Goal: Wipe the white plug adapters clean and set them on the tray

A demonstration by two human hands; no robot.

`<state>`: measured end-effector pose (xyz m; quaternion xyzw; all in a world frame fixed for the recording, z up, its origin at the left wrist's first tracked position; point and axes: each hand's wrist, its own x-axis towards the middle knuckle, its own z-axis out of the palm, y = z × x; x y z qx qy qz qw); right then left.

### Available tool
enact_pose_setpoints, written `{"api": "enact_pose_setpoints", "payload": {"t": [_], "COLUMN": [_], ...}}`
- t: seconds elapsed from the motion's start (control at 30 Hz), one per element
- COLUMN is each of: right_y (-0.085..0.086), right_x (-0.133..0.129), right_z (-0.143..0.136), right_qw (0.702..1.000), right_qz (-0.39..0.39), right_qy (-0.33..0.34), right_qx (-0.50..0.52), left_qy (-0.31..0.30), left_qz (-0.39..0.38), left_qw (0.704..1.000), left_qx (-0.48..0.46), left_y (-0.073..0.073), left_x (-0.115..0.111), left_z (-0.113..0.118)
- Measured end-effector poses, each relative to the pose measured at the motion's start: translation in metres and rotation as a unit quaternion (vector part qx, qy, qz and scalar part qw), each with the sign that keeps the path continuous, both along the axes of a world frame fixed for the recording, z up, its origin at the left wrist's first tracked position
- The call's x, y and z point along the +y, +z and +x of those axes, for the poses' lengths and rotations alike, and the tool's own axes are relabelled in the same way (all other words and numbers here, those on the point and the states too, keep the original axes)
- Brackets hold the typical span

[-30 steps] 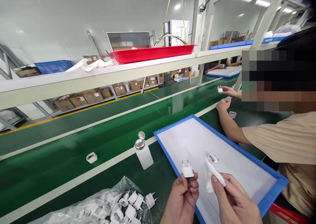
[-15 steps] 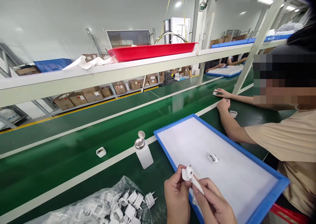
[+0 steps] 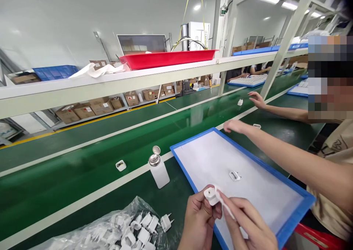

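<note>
My left hand (image 3: pixel 199 215) grips a white plug-type charger housing (image 3: pixel 211 196) between thumb and fingers, above the near left edge of a blue-rimmed tray. My right hand (image 3: pixel 245 220) pinches a folded white cloth (image 3: pixel 226 206) and presses it against the housing's prong side, so the prongs are mostly covered. Another white charger housing (image 3: pixel 234 175) lies on the tray's white surface (image 3: pixel 264 191). To the left, a clear plastic bag (image 3: pixel 91 228) spills several white charger housings (image 3: pixel 143 235) onto the green bench.
A white pump bottle (image 3: pixel 160 174) with raised metal lid stands left of the tray. One housing (image 3: pixel 120 165) sits on the green belt (image 3: pixel 82 160), another (image 3: pixel 240 102) farther along. A co-worker's arm (image 3: pixel 286 165) reaches in from the right. A shelf with a red tray (image 3: pixel 168 60) spans above.
The cloth in my right hand has moved up over the prongs. The near housing on the belt has shifted right. The co-worker's hands have moved apart, leaving a housing on the belt.
</note>
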<state>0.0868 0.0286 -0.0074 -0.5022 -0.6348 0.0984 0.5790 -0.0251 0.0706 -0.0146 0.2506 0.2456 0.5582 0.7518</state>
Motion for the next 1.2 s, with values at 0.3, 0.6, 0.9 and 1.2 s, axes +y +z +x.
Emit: {"api": "enact_pose_setpoints", "payload": {"t": [0.3, 0.6, 0.9, 1.2], "right_y": [-0.02, -0.009, -0.005, 0.007], "right_x": [0.011, 0.017, 0.008, 0.024], "right_z": [0.031, 0.031, 0.009, -0.006], "right_qw": [0.965, 0.977, 0.941, 0.923], "right_qz": [0.112, 0.021, -0.233, -0.239], "right_qy": [0.091, 0.162, 0.029, 0.085], "right_qx": [-0.22, -0.139, 0.243, 0.288], "left_qy": [0.015, 0.122, 0.082, 0.059], "left_qz": [0.13, 0.227, 0.001, -0.119], "left_qw": [0.987, 0.89, 0.993, 0.991], "left_qx": [0.089, 0.377, 0.088, 0.02], "left_y": [-0.006, 0.0, -0.007, -0.011], "left_x": [0.001, 0.001, 0.007, 0.01], "left_z": [-0.003, -0.018, -0.007, -0.005]}}
